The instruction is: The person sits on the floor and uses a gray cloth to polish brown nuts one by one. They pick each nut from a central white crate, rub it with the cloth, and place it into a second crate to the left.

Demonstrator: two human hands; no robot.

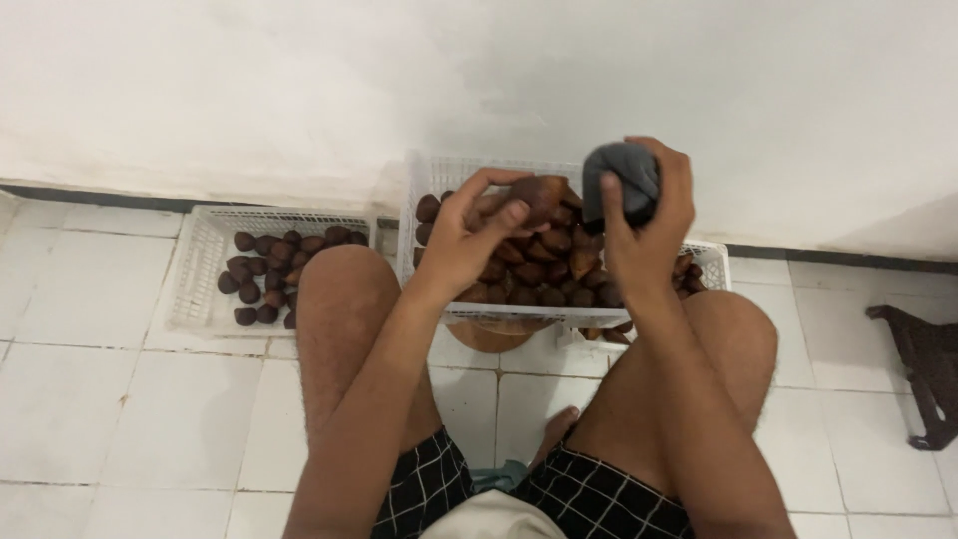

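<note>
Brown scaly fruit (542, 193), pointed at one end: left hand (477, 228) grip clamped on it above the middle basket (429, 172). Right hand (644, 225) grip closed around a grey cloth (621, 180). Middle basket heaped with like fruit; left basket (195, 269) holds fewer, darker ones.

Seated low, bare knees spread wide, both forearms reaching forward between them. Left hand (477, 228) raised, wrist bent slightly inward, fingers (489, 186) arched over the top and thumb pressed up from below, pinched closed on a small brown piece. Right hand (644, 215) held just beside it, a little higher, palm turned left, fingers curled tight in a fist-like clasp.
</note>
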